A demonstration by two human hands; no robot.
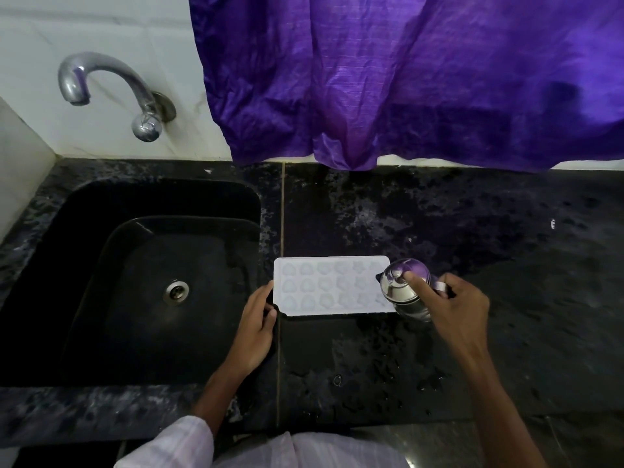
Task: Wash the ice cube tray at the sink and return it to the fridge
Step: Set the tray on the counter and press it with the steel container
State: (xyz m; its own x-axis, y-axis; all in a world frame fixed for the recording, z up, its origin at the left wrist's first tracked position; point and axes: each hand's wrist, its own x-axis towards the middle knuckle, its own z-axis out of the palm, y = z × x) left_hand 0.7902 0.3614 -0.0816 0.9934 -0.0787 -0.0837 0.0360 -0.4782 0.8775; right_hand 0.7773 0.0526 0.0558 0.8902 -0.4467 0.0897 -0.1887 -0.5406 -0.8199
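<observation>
A white ice cube tray with several shaped moulds lies flat on the black counter, just right of the sink. My left hand holds the tray's left edge with thumb and fingers. My right hand grips a shiny steel jug by its handle, thumb pressed on the lid. The jug hovers over the tray's right end, spout toward the tray. No water stream is visible.
A chrome tap juts from the white wall above the sink's back left. A purple curtain hangs over the counter's far edge. Water drops dot the counter near the front.
</observation>
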